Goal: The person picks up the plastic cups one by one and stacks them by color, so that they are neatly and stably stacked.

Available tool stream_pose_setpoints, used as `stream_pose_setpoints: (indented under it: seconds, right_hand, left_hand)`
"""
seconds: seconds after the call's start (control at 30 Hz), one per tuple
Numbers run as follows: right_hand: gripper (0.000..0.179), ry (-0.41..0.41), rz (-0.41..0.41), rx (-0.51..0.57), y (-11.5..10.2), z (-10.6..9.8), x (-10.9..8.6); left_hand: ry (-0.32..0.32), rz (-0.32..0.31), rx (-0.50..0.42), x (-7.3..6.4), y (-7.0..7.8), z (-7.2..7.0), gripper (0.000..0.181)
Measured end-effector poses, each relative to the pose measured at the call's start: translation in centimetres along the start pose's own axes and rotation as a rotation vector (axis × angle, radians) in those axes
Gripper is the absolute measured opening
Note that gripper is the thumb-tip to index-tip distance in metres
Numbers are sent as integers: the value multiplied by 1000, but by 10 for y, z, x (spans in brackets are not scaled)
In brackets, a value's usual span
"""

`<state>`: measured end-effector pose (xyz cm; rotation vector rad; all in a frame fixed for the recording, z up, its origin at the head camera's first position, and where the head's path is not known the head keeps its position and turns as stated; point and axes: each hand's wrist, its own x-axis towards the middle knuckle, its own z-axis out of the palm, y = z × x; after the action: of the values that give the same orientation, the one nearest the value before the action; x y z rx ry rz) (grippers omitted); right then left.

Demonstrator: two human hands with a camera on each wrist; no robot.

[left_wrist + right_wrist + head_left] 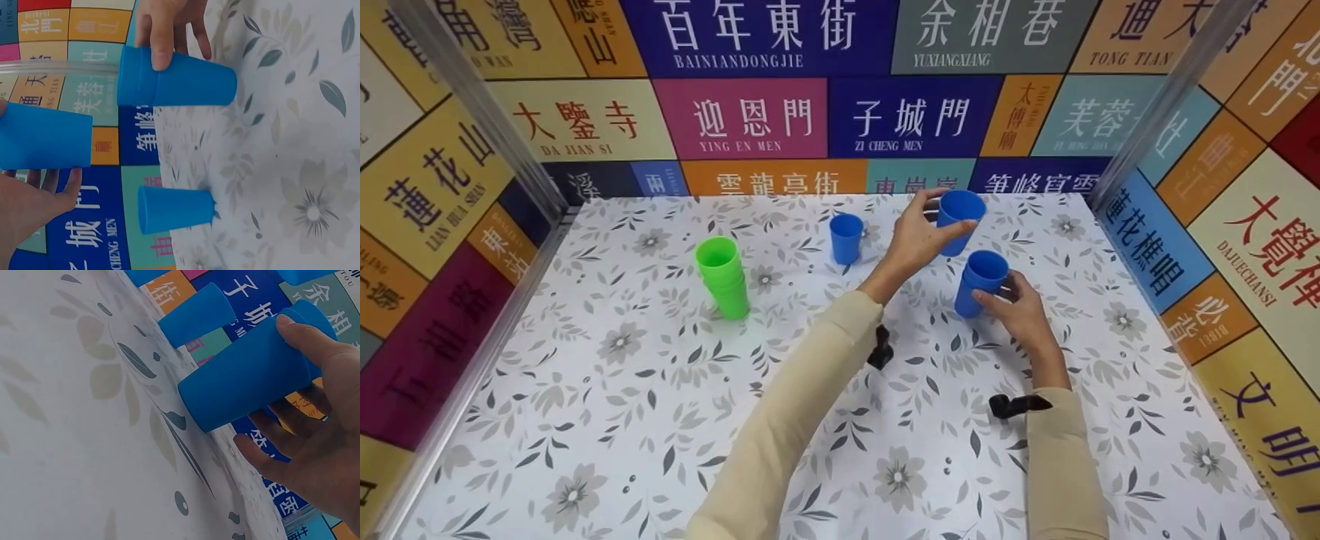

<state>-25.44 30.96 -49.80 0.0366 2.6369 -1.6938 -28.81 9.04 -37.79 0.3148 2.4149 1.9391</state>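
In the head view my left hand (pixel 919 236) holds a blue cup (pixel 962 206) by its side, raised off the tabletop. Just below and to its right, my right hand (pixel 1024 311) grips a blue cup stack (pixel 979 289), one cup nested in another. The right wrist view shows the thumb across the stack's rim (pixel 253 368), its base close to the cloth; whether it touches is unclear. To the left of both hands stands a single blue cup (pixel 846 240), upright. Farther left is a green cup stack (pixel 724 281), also nested and upright.
A white floral cloth (pixel 660 420) covers the table. Printed panels with large characters (pixel 757 116) wall in the back and both sides. Transparent posts (pixel 1147 120) rise at the back corners. Black straps (pixel 1016 406) sit on both sleeves.
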Motion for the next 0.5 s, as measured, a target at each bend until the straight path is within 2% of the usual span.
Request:
stream_pose_setpoints:
  seconds: [0.2,0.5]
  right_hand:
    - [94,-5,18,-1,-2,0,-1]
    - [86,-3,-5,-9,1,-1,2]
  left_hand:
    - [-50,38,-10,-2,5,17,70]
    - [-111,32,3,-2,7,33,72]
